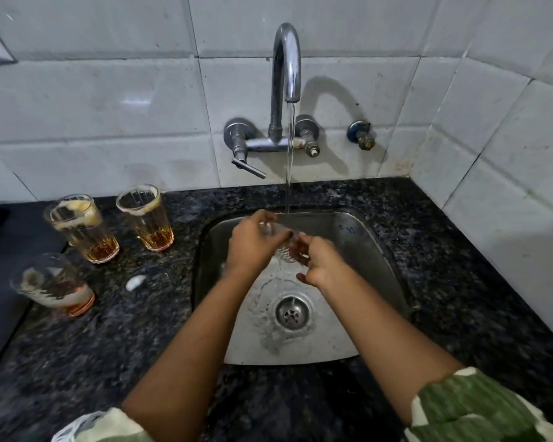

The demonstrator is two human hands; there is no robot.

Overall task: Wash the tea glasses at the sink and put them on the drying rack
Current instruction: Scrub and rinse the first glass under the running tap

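Note:
Over the steel sink point(374, 250) I hold a clear ribbed tea glass point(284, 242) under the running tap point(286, 62). My left hand point(252, 242) grips the glass near its rim. My right hand point(316, 261) has its fingers curled on the glass's lower part. Both hands hide most of the glass. Three dirty tea glasses stand on the black granite counter to the left: one at the back point(146, 216), one beside it point(84, 228), and one nearer me point(53, 283), each with a little tea left at the bottom.
A thin stream of water falls from the spout into the sink, whose drain point(291, 312) lies near the middle. The tap's lever point(248, 167) points down and right. A small white fleck point(135, 282) lies on the counter. White tiled walls close in the back and right.

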